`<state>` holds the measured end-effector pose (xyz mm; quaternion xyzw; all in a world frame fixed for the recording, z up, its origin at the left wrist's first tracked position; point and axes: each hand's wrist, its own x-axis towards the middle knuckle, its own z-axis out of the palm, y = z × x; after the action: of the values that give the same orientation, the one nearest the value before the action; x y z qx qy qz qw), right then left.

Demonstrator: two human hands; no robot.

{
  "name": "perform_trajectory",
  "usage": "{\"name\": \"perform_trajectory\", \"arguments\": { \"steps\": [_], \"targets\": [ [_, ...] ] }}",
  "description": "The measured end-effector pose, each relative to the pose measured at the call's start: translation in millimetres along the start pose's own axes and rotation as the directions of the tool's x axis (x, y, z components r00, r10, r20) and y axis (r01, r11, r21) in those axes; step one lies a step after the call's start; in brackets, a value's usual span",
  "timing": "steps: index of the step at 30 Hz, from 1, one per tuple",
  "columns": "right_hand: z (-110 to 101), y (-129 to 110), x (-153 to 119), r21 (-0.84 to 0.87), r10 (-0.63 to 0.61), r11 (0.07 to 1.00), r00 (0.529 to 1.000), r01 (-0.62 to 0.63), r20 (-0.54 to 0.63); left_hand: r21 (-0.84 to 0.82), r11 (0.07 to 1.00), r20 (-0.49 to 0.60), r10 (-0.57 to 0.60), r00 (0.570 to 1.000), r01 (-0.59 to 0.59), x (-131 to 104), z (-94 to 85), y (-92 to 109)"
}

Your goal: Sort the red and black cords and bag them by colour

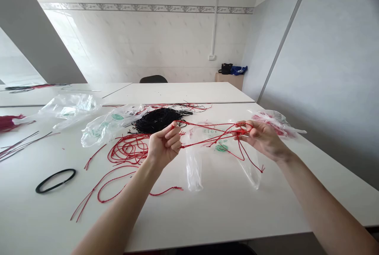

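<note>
My left hand (166, 144) is closed round one end of a looped red cord (207, 141), above the table's middle. To the right, my right hand (260, 138) pinches the gathered other end of the cord between thumb and fingers. The strands run stretched between both hands, and loose ends with a small knot hang below my right hand. Behind and left of my left hand lie a coil of red cord (127, 149) and a bundle of black cords (160, 120). Another red cord (102, 199) lies on the table near my left forearm.
Under the held cord lies a clear plastic bag (194, 172). More plastic bags (111, 126) are at the left, and a bag with red contents (276, 122) is at the right. A black ring (55, 180) lies front left on the white table (207, 215).
</note>
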<state>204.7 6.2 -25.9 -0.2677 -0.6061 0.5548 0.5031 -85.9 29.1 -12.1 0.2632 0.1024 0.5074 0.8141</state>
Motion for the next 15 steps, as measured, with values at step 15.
{"name": "perform_trajectory", "arguments": {
  "steps": [15],
  "targets": [
    [-59, -32, -29, -0.135, -0.133, 0.985, 0.977, 0.111, -0.167, -0.013, 1.000, -0.063, 0.007, 0.998, -0.008, 3, -4.5, 3]
  ]
}}
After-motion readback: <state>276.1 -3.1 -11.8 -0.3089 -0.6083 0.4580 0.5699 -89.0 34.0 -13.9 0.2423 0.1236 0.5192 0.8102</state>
